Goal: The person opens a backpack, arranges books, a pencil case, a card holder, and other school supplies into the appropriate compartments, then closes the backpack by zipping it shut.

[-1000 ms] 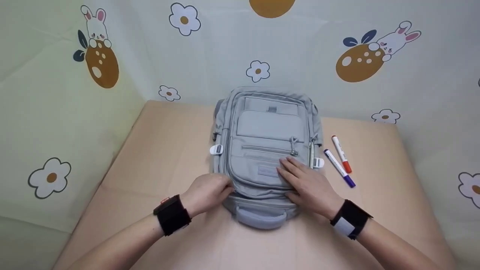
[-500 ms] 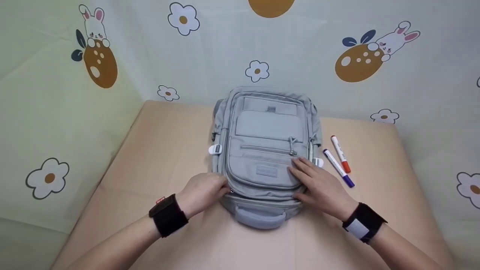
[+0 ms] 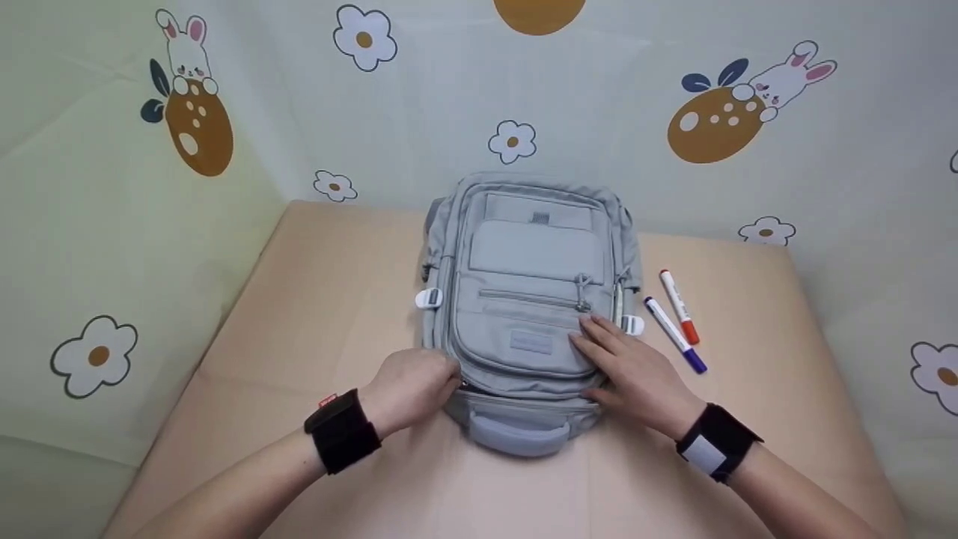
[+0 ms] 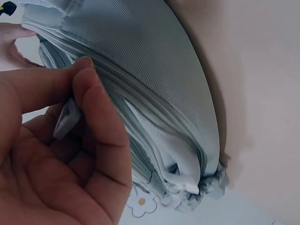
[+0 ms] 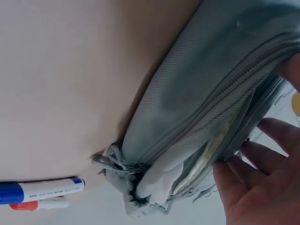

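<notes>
A grey backpack [image 3: 539, 251] lies front panel up on the peach table [image 3: 247, 299]. The right hand [image 3: 640, 374] rests spread on its lower right, fingers wide, seemingly gripping nothing; the left hand [image 3: 415, 385] pinches at the left edge, a zipper pull [image 4: 69, 119] beneath its fingers. Beside the bag lie blue-capped [image 3: 676, 335] and red-capped [image 3: 679, 307] markers. The zipping looks partway: a narrow gap [image 3: 479, 388] remains beside the left hand.
</notes>
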`<action>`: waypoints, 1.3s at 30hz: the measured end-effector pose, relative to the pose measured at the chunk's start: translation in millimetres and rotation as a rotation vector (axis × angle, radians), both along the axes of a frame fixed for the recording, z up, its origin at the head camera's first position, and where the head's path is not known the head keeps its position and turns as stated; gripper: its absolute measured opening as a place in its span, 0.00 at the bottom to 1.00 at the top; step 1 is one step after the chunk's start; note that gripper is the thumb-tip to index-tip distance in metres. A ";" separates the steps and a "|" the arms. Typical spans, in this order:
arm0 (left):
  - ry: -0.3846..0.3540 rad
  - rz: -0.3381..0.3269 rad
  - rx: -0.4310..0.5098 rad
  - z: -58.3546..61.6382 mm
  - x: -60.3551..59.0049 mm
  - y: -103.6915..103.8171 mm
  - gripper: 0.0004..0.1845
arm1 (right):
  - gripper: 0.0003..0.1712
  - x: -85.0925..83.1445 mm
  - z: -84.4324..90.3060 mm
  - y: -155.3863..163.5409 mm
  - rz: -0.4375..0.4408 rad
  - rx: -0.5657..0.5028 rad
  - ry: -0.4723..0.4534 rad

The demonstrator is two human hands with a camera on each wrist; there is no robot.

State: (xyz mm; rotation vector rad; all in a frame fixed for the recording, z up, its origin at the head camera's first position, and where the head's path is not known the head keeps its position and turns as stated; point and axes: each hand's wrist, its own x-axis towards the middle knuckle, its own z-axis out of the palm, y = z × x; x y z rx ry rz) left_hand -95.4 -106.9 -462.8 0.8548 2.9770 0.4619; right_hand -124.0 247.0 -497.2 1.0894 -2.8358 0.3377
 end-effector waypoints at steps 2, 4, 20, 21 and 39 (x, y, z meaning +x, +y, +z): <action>-0.002 -0.004 0.013 0.0 0.5 2.8 0.14 | 0.48 -0.2 -1.6 -0.1 0.001 -0.003 0.005; -0.003 -0.017 0.022 -0.2 1.1 6.5 0.14 | 0.48 -0.4 -3.3 -0.3 0.003 -0.008 0.015; -0.010 -0.092 0.038 -2.7 1.1 32.4 0.11 | 0.49 1.1 -5.3 -2.2 0.009 -0.026 0.016; -0.017 -0.092 0.039 -2.8 1.2 33.5 0.11 | 0.49 1.0 -5.6 -2.1 0.008 -0.028 0.014; 0.054 -0.037 0.029 7.1 -5.4 9.1 0.18 | 0.49 0.6 -6.0 -2.7 0.006 -0.010 0.025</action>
